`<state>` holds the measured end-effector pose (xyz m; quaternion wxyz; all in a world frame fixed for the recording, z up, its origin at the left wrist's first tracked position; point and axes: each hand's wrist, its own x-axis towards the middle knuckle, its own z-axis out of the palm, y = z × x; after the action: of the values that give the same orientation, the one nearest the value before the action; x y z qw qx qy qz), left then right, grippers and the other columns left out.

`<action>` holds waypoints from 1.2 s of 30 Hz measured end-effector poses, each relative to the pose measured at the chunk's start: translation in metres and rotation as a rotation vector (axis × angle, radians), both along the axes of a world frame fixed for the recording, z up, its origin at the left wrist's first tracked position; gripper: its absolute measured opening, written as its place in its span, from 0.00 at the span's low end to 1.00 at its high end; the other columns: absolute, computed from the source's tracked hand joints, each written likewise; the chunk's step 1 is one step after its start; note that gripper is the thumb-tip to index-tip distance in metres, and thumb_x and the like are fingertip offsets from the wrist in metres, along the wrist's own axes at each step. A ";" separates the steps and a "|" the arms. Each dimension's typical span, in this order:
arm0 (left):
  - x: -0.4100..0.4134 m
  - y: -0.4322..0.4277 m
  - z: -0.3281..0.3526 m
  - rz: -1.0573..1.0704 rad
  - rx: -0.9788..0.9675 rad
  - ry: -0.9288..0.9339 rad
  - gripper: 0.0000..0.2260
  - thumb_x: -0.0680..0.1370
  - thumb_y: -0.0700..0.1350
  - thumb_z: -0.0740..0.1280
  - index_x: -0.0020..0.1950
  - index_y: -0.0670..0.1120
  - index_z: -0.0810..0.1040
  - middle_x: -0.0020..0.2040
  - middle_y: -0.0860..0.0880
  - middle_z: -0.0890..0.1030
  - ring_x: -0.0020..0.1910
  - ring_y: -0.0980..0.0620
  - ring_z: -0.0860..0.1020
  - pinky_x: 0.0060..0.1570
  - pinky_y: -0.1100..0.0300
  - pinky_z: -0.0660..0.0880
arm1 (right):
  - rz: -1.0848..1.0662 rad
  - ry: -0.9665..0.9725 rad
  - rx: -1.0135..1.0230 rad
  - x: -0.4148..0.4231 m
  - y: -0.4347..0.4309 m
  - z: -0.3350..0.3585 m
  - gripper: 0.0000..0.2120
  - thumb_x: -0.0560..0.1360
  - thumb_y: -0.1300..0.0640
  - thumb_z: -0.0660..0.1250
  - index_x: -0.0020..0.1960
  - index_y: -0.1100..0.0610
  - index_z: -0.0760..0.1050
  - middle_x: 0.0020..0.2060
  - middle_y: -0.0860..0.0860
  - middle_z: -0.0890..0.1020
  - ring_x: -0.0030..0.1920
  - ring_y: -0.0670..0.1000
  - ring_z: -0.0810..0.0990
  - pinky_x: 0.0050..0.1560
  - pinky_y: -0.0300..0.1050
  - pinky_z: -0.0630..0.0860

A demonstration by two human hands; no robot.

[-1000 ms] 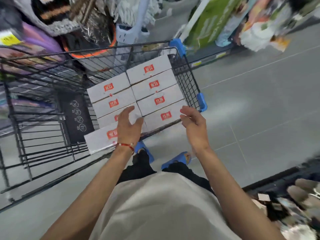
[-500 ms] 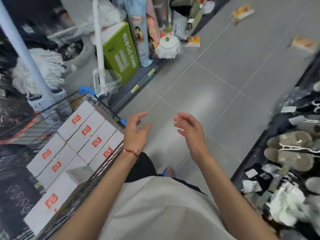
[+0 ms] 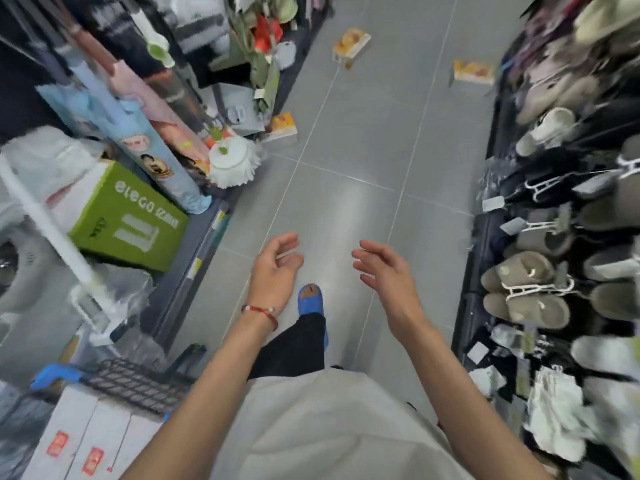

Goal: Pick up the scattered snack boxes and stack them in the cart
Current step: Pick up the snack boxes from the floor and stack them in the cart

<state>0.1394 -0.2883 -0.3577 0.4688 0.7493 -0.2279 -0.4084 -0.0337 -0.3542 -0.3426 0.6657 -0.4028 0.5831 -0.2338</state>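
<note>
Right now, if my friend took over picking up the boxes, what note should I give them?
Left hand: empty, fingers loosely curled. Right hand: empty, fingers spread.
Cart: lower left, white boxes stacked inside in rows.
Left to do: three orange boxes lie on the floor ahead: near box at the aisle's left edge, far box farther up, right box toward the right side. Pick each up and stack it in the cart.

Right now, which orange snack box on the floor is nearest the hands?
The snack box at the left shelf base, beside the white mop head. The mid-aisle box and the right-hand box lie farther away.
</note>
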 end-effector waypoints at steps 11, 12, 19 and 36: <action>0.065 -0.210 0.004 -0.119 0.045 0.121 0.13 0.79 0.34 0.66 0.59 0.50 0.77 0.54 0.54 0.82 0.50 0.60 0.78 0.48 0.65 0.71 | -0.173 -0.016 0.055 0.058 -0.178 0.008 0.10 0.81 0.59 0.68 0.61 0.53 0.80 0.57 0.54 0.86 0.54 0.49 0.84 0.61 0.45 0.78; 0.067 -0.227 0.003 -0.125 0.055 0.123 0.13 0.79 0.34 0.66 0.59 0.50 0.77 0.53 0.54 0.82 0.50 0.60 0.78 0.48 0.65 0.71 | -0.178 -0.016 0.064 0.061 -0.195 0.005 0.10 0.81 0.59 0.68 0.61 0.52 0.81 0.57 0.54 0.86 0.54 0.49 0.84 0.61 0.46 0.78; 0.085 -0.369 -0.011 -0.073 0.092 0.108 0.13 0.79 0.36 0.67 0.57 0.52 0.79 0.54 0.56 0.83 0.53 0.59 0.79 0.55 0.60 0.72 | -0.128 -0.014 0.089 0.083 -0.355 -0.022 0.11 0.79 0.59 0.70 0.61 0.52 0.82 0.53 0.51 0.87 0.53 0.49 0.85 0.56 0.43 0.77; 0.141 -0.641 -0.014 0.371 0.075 0.239 0.14 0.79 0.34 0.65 0.63 0.43 0.79 0.57 0.48 0.83 0.58 0.50 0.81 0.49 0.66 0.75 | 0.317 0.146 0.097 0.176 -0.698 -0.032 0.11 0.82 0.59 0.65 0.64 0.53 0.79 0.57 0.52 0.85 0.57 0.52 0.84 0.59 0.46 0.77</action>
<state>0.2800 -0.9290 -0.3716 0.5312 0.7416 -0.0136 -0.4095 0.1419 -1.0526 -0.3751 0.6687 -0.4730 0.5697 -0.0678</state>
